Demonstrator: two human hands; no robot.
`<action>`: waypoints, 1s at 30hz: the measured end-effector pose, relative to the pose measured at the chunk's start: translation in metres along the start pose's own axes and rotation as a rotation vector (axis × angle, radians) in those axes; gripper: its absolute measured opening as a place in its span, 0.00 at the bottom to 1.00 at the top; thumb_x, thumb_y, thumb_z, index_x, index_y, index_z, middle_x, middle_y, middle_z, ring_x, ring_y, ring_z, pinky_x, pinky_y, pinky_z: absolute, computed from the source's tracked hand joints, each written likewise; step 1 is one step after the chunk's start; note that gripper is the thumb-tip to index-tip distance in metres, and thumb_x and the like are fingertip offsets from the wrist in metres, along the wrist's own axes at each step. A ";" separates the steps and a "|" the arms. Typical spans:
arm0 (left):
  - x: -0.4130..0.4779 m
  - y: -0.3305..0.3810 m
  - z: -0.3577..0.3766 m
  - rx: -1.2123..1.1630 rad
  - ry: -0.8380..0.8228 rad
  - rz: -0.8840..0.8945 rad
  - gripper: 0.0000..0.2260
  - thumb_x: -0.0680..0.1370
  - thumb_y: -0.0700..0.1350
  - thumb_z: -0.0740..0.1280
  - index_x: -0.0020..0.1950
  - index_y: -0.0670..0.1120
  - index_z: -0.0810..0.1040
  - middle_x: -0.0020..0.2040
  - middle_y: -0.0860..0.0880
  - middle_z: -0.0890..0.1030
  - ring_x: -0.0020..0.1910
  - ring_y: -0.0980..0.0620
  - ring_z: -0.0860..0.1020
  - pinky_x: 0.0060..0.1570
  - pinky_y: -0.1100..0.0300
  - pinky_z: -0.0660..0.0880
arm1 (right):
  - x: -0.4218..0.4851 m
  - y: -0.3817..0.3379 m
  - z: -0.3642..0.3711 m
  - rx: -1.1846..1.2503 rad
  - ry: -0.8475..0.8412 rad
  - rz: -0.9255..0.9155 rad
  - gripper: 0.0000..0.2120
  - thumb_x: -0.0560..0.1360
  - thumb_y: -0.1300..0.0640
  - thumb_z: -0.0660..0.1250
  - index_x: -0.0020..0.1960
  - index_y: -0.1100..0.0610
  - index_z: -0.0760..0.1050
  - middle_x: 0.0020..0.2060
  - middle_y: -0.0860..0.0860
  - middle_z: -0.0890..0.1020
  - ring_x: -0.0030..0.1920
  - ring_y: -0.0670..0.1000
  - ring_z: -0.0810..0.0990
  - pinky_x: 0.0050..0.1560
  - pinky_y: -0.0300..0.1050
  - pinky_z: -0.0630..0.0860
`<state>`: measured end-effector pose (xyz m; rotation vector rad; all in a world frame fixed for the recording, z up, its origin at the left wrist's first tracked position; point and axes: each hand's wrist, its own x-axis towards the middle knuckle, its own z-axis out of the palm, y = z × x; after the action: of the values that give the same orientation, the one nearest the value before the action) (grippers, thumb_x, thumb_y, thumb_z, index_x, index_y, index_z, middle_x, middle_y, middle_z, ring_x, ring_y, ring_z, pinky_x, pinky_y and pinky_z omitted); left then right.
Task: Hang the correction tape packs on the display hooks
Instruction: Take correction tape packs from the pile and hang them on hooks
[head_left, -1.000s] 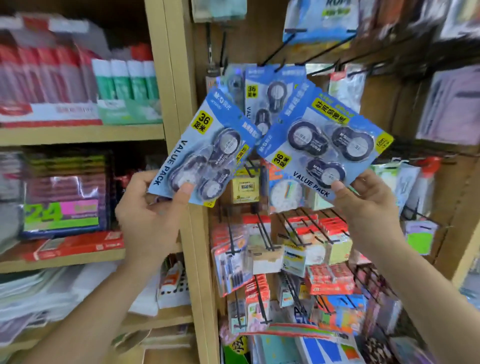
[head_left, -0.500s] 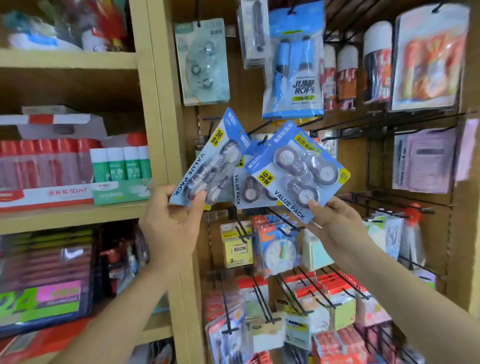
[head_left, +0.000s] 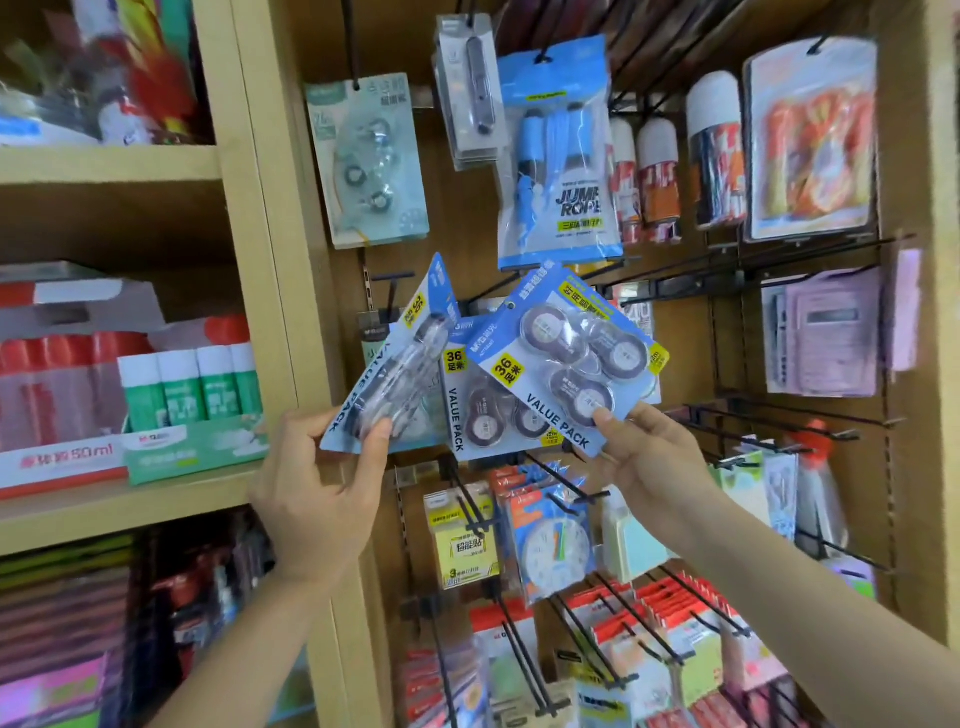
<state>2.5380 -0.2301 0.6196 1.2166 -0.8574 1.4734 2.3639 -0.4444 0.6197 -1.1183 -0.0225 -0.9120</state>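
Observation:
My left hand (head_left: 322, 488) pinches the lower end of a blue correction tape pack (head_left: 395, 358), turned almost edge-on and tilted right. My right hand (head_left: 649, 462) pinches the bottom corner of a second blue pack (head_left: 566, 358) marked VALUE PACK, tilted left, its top hole near a black display hook (head_left: 483, 299). Between them a third blue pack (head_left: 470, 415) hangs against the board, partly covered by the other two. An empty black hook (head_left: 392, 283) juts out just above the left pack.
A jump rope bag (head_left: 561, 171) and a pale green tape pack (head_left: 366, 161) hang above. Sticky notes (head_left: 460, 540) and a clock card (head_left: 550, 551) hang on hooks below. Several bare hooks (head_left: 779, 415) stick out at right. A wooden upright (head_left: 270, 260) separates shelves holding glue sticks (head_left: 192, 384).
The view has tilted upward, showing the higher hooks. Both hands carried their packs closer to the board; the left pack turned nearly edge-on and the right pack's top neared a hook.

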 end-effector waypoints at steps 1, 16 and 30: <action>0.000 0.000 0.000 0.000 -0.001 -0.001 0.16 0.77 0.49 0.72 0.46 0.36 0.78 0.40 0.43 0.80 0.38 0.51 0.74 0.40 0.60 0.68 | 0.000 0.000 0.000 0.006 0.008 -0.005 0.12 0.80 0.66 0.65 0.40 0.56 0.72 0.33 0.51 0.83 0.30 0.55 0.84 0.40 0.50 0.80; -0.001 0.002 -0.001 -0.046 0.029 0.001 0.15 0.76 0.49 0.73 0.48 0.37 0.76 0.42 0.46 0.78 0.42 0.61 0.70 0.46 0.75 0.67 | 0.029 0.018 0.020 -0.209 0.126 0.193 0.08 0.74 0.61 0.75 0.42 0.61 0.75 0.36 0.58 0.86 0.37 0.57 0.86 0.40 0.48 0.85; 0.008 0.017 -0.015 -0.215 -0.102 -0.223 0.09 0.75 0.51 0.75 0.46 0.52 0.76 0.40 0.64 0.80 0.41 0.69 0.76 0.43 0.74 0.69 | 0.002 -0.010 0.017 -0.677 -0.149 -0.010 0.08 0.75 0.58 0.74 0.50 0.62 0.83 0.39 0.56 0.86 0.38 0.48 0.84 0.42 0.42 0.82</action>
<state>2.5174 -0.2181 0.6246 1.1914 -0.8926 1.1187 2.3665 -0.4334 0.6362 -1.8139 0.1698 -0.8638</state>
